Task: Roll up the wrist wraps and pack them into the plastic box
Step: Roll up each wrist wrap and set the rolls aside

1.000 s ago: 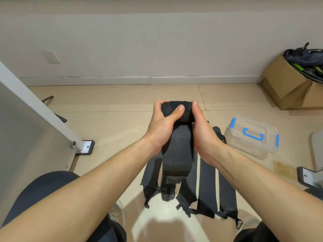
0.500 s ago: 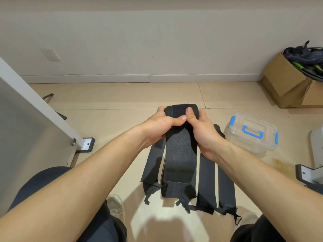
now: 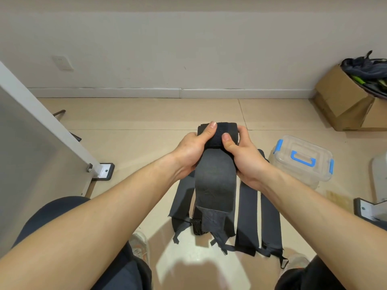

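Gripping the rolled end of one black wrist wrap, the left hand and right hand hold it in the air between them, above the floor, fingers curled behind the roll. Half a second ago the two thumbs met side by side at the roll's near edge; now the left thumb reaches up over the top while the right thumb sits lower. The unrolled tail hangs straight down, about as long as before. Under it, three flat wraps show plainly on the floor, side by side; any hidden behind the tail cannot be counted. One clear plastic box, lid on, with blue latches, stands just right of them. One cardboard box sits by the wall.
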Demonstrator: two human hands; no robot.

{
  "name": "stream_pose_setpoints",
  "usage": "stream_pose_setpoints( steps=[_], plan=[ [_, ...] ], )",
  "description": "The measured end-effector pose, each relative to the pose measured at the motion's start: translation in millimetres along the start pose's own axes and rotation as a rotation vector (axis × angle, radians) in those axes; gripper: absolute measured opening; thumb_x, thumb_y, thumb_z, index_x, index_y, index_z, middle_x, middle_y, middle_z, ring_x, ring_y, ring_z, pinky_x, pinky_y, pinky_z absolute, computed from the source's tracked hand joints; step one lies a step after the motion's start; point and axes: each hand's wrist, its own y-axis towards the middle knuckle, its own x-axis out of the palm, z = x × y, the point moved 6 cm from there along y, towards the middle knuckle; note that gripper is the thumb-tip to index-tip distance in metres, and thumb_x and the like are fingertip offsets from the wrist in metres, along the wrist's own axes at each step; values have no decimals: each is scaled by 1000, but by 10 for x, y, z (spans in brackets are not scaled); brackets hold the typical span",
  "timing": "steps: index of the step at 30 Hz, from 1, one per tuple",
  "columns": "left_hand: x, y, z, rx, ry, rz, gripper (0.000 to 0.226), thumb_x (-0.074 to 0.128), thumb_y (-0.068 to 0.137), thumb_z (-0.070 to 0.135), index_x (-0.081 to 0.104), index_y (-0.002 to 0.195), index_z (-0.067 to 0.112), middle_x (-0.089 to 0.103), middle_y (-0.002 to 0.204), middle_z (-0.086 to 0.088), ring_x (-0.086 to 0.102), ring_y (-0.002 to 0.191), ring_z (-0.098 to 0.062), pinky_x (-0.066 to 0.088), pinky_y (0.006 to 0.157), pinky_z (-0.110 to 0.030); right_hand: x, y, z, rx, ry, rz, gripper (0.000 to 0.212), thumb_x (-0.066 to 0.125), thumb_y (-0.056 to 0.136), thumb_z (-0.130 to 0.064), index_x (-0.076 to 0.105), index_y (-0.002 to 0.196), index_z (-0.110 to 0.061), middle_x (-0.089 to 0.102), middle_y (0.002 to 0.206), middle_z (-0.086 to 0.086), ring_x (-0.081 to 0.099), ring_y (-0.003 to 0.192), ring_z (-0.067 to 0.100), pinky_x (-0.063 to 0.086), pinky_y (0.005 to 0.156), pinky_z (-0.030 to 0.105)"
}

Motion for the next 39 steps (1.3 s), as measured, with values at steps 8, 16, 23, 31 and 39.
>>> stream_pose_setpoints(
  steps=[8,16,23,31,39],
  plan=[
    [-91,64,80,58,-98,62,68,71,88,53,56,135,6,73,121,-15,73,107,-30,59,94,-47,-27,-23,42,51,93,86,42,65,100,-31,45,136,-34,76,110,7,75,102,24,60,89,43],
    [-390,138,198,84,-229,228,43,58,100,47,65,124,12,79,101,-3,77,86,-18,61,68,-33,-66,-54,38,9,-195,100,26,64,99,-37,66,84,-15,69,81,-1,68,84,18,53,84,41],
    [-527,121,207,94,-188,330,51,64,98,45,43,135,17,68,122,-6,72,94,-20,59,61,-34,-59,-67,78,37,-286,-2,35,65,99,-36,72,87,-3,76,83,8,74,86,26,55,94,50],
    [-518,161,223,163,-89,328,35,61,102,36,37,122,22,63,121,-4,70,93,-17,58,62,-32,-24,-100,42,34,-232,10,44,56,104,-38,76,88,-2,78,88,10,73,82,23,54,82,40],
    [-662,230,277,188,-173,392,41,62,102,34,36,130,19,62,121,-2,70,102,-20,61,70,-37,-53,-126,42,66,-263,-28,41,59,103,-37,68,87,0,71,77,9,67,70,17,52,66,28]
  ],
)
